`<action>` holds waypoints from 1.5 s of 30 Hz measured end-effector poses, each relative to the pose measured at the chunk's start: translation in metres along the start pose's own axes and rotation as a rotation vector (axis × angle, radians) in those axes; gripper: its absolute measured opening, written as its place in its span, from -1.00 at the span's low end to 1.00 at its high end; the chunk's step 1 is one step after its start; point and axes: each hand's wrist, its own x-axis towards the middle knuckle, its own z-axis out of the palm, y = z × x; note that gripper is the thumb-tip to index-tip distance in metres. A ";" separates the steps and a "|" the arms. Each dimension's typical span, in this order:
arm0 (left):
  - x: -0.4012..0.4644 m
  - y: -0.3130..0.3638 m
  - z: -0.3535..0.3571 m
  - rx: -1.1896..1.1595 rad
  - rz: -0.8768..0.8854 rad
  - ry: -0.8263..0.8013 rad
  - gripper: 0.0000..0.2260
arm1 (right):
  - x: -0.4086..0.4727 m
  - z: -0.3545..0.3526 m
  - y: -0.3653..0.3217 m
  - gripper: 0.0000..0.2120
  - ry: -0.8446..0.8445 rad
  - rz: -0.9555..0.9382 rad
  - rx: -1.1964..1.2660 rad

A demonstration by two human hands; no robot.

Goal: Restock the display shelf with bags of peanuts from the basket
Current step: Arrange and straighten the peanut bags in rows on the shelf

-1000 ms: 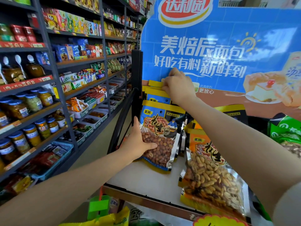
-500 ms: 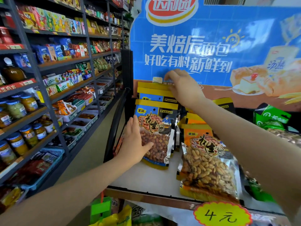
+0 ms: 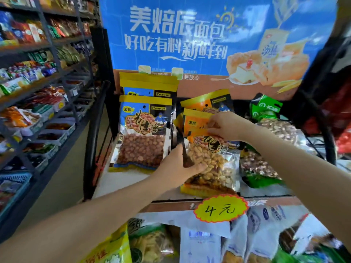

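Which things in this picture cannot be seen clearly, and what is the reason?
- Basket: not in the head view.
- Front orange peanut bag: top label hidden under right hand, left edge under left hand.
- Rear blue-and-yellow peanut bags: lower parts hidden by the front blue bag.
- Left aisle shelves: labels blurred.

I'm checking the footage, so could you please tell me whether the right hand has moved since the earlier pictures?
Yes. The right hand has dropped from the blue-bag stack's top by the blue poster, down and right onto the front orange peanut bag.
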 end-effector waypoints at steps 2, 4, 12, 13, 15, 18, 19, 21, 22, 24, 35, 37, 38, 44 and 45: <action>0.006 0.006 0.005 -0.053 -0.083 0.027 -0.05 | 0.005 -0.005 0.006 -0.71 0.063 -0.001 0.012; 0.009 0.013 0.008 -0.138 -0.125 0.054 -0.10 | 0.014 -0.011 0.008 -0.73 0.109 -0.050 0.042; 0.031 0.016 0.001 -0.522 -0.171 0.206 -0.34 | 0.045 -0.013 0.016 -0.82 0.057 -0.278 0.282; 0.033 0.016 0.002 -0.552 -0.142 0.238 -0.46 | 0.046 -0.017 0.020 -0.78 0.023 -0.317 0.364; 0.037 0.020 0.002 -0.569 -0.083 0.304 -0.72 | 0.043 -0.028 0.023 -0.79 -0.103 -0.397 0.507; 0.043 0.022 0.000 -0.592 -0.003 0.403 -0.84 | 0.039 -0.039 0.029 -0.95 -0.199 -0.557 0.459; 0.044 0.023 -0.002 -0.617 0.017 0.420 -0.81 | 0.038 -0.039 0.029 -0.94 -0.213 -0.592 0.414; 0.046 0.022 -0.007 -0.676 0.065 0.436 -0.69 | 0.035 -0.038 0.028 -0.82 -0.238 -0.635 0.364; 0.047 0.022 -0.009 -0.666 0.087 0.439 -0.65 | 0.033 -0.038 0.027 -0.75 -0.249 -0.651 0.370; 0.045 0.023 -0.015 -0.589 0.136 0.440 -0.65 | 0.029 -0.042 0.026 -0.69 -0.295 -0.660 0.390; 0.013 0.021 -0.036 -0.075 0.468 0.300 -0.88 | 0.058 -0.040 0.048 -0.65 0.256 -0.366 0.101; 0.009 0.022 -0.039 -0.108 0.470 0.276 -0.92 | 0.059 -0.037 0.045 -0.57 0.226 -0.327 0.029; 0.008 0.023 -0.041 -0.124 0.473 0.282 -0.86 | 0.059 -0.036 0.044 -0.54 0.209 -0.298 0.009; 0.000 0.028 -0.041 -0.279 0.426 0.316 -0.74 | 0.046 -0.035 0.047 -0.65 0.401 0.191 -0.073; 0.000 0.028 -0.041 -0.292 0.415 0.308 -0.77 | 0.043 -0.033 0.054 -0.63 0.333 0.212 0.024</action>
